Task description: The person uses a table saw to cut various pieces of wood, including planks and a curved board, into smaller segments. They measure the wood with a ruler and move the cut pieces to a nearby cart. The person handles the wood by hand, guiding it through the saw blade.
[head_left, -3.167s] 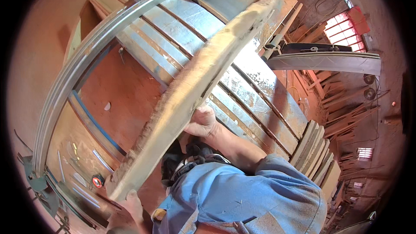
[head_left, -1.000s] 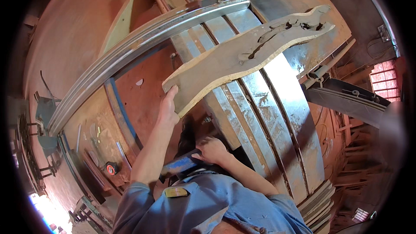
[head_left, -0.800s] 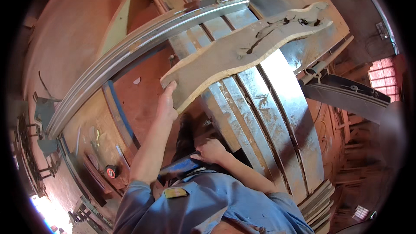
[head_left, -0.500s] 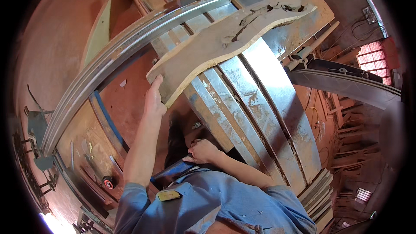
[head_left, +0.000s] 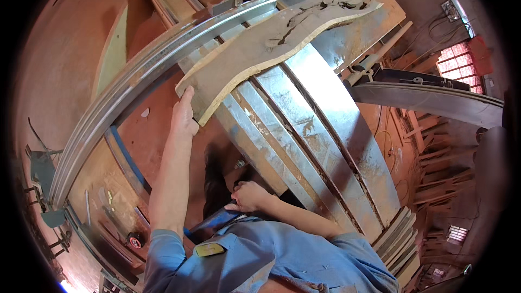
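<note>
A long wavy-edged wooden slab (head_left: 244, 54), with dark cracks toward its far end, lies slantwise across a metal machine table (head_left: 304, 114). My left hand (head_left: 184, 113) grips the slab's near left end, thumb on top and fingers hidden beneath. That end juts out past the table's edge. Down by my waist, my right hand (head_left: 248, 196) is closed with its fingers curled, close to a blue-painted bar (head_left: 214, 225). Whatever it might hold is hidden.
A curved-looking metal rail (head_left: 135, 70) runs along the table's left. Stacked wood strips (head_left: 399, 241) stand at the lower right. A metal guard arm (head_left: 429, 97) reaches in from the right. A tape measure (head_left: 135, 240) lies on a wooden board at left.
The whole view has shifted slightly, so the table and slab appear a little farther left. My left hand keeps its grip on the slab, and my right hand stays by my waist.
</note>
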`<state>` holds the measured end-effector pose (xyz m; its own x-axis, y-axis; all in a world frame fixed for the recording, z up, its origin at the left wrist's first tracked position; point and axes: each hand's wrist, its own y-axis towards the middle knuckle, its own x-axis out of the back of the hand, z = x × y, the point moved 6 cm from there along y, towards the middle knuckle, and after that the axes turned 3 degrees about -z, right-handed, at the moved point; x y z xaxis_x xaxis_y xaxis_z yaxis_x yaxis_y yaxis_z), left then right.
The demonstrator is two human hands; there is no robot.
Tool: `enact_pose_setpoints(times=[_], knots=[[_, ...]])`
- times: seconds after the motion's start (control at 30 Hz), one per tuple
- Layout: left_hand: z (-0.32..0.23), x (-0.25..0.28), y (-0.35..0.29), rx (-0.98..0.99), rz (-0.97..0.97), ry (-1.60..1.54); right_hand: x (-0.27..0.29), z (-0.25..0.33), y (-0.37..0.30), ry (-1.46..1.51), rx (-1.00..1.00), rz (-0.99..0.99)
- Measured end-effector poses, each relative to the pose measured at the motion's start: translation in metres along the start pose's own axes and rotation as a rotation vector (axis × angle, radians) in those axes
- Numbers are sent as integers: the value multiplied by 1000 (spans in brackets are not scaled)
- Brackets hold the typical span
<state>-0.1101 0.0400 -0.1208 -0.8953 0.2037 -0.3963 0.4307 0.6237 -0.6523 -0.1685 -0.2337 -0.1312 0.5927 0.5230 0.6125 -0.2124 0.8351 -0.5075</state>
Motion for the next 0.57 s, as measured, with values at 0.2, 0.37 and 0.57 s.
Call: enact_pose_setpoints(times=[0.2,0.37,0.57], knots=[[-2,0,14,-11,-10,8,5,5,-1,-11,9,-39],[-1,5,45,-69,-100,141,1,7,-1,-76,33,-87],[3,4,54,-124,-107,165,11,13,-3,-41,-1,17]])
